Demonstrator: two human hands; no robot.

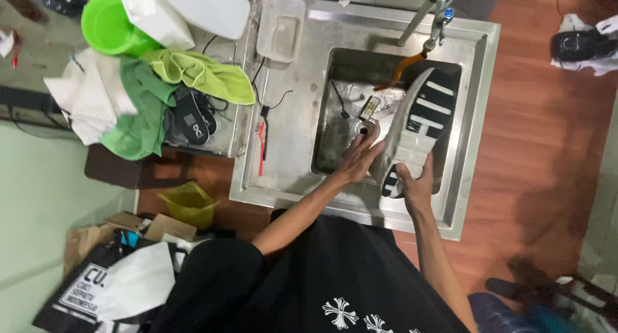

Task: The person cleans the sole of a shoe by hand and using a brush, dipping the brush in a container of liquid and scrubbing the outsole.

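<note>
Shoe: a pale shoe (420,124) is held on its side over the sink (473,63), its black-and-white striped sole facing right and up, toe end toward the tap (432,14), heel end toward the person.
Right hand: the right hand (415,182) grips the shoe's heel end from below, fingers curled around the sole edge and thumb on the near side; it is closed on the shoe.
Left hand: the left hand (359,158) lies flat against the shoe's upper side, fingers stretched out and close together, pressed to the pale material; whether it holds anything between palm and shoe cannot be told.
Sink: a steel basin set in a steel counter; the shoe hangs above the basin's right half, and the basin floor to the left looks wet and shiny, with a small dark cord (339,99) lying in it.
Tap: a grey pipe slanting in from the top, with an orange hose (400,72) curving from it down behind the shoe's toe.
Counter: a clear plastic box (281,27) sits at the far left corner, and a red-handled brush (262,146) lies along the left edge, well apart from both hands.
Left of sink: a green bucket (106,25), a lime cloth (203,72), a darker green cloth (138,114) and a pair of dark insoles (193,117) are piled together.
Floor: a yellow bag (188,201) sits just below the counter's left corner.
</note>
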